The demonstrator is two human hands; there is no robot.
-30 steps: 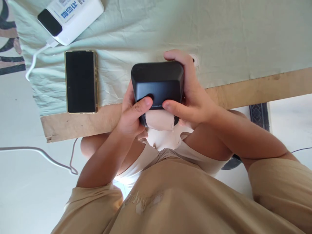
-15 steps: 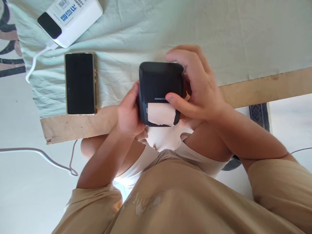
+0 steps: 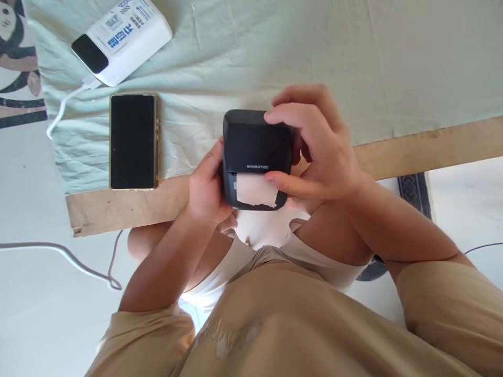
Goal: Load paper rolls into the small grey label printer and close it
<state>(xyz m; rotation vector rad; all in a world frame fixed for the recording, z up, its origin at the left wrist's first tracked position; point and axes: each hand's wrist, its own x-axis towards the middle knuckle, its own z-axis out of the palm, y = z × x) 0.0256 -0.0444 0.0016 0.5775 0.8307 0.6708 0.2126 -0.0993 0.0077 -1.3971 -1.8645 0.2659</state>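
Observation:
A black label printer marked NIIMBOT is held over the table's near edge. A strip of pale paper with a torn edge comes out of its slot and lies over its near end. My left hand is wrapped round the printer's left side, its fingers hidden beneath. From the right, my right hand spans the printer's top. Its index fingertip touches the far edge, and its thumb lies by the slot at the paper's upper right corner. The lid looks slightly raised along the slot.
On the pale green cloth to the left lies a phone in a clear case. Beyond it is a white power bank with a cable plugged in. The table's wooden edge runs in front of my knees.
My right index finger has come down onto the printer's far edge, and the thumb has shifted slightly toward the paper. The lid's near edge now appears a little lifted. My left hand keeps its hold.

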